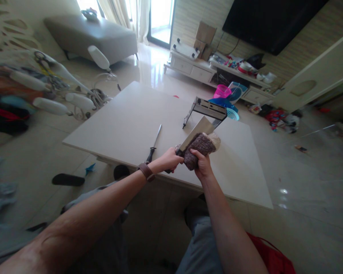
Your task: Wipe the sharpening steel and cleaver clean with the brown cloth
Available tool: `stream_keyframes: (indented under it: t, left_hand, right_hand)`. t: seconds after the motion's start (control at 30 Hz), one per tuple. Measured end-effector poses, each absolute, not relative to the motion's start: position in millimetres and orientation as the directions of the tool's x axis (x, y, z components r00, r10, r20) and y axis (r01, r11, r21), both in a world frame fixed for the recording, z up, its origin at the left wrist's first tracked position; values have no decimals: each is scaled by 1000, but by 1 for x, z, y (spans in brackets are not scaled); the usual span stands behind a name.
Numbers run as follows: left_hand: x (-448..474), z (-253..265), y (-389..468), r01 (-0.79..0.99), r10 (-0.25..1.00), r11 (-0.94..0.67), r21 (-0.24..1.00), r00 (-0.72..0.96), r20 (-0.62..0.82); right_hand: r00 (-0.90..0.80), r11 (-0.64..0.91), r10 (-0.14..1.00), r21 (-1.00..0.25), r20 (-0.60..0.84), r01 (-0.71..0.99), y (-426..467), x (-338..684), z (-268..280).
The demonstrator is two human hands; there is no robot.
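My left hand (171, 159) is wrapped round the dark handle of a broad-bladed kitchen knife (194, 132), whose blade points away and to the right. In my right hand (203, 164) is a bunched brown fuzzy cloth (200, 147), pressed along the right side of the blade and covering part of it. A paler part of the cloth bulges at its far end. To the left, a sharpening steel (156, 141) lies on the white table (125, 110), its black handle toward me. Just beyond the knife stands a metal-and-black knife rack (210, 108).
A chandelier with white shades (51, 105) is close to the table's left side. Pink and blue plastic baskets (222, 91) sit past the far edge, before a white TV cabinet (193, 70). A red bag (270, 253) lies on the floor at my right.
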State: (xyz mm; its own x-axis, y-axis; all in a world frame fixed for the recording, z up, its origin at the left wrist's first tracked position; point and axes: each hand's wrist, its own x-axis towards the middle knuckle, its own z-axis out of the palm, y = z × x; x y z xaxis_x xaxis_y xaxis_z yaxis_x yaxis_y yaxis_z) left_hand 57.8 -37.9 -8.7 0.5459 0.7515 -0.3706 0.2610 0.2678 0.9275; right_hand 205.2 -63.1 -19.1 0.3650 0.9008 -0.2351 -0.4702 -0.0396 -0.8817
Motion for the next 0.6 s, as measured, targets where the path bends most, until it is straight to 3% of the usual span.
stream_keyframes:
  t: [0.6]
  left_hand:
    - [59, -8, -38, 280, 760, 258, 925, 533, -373]
  right_hand:
    - [357, -59, 900, -882, -250, -467, -62, 207, -23]
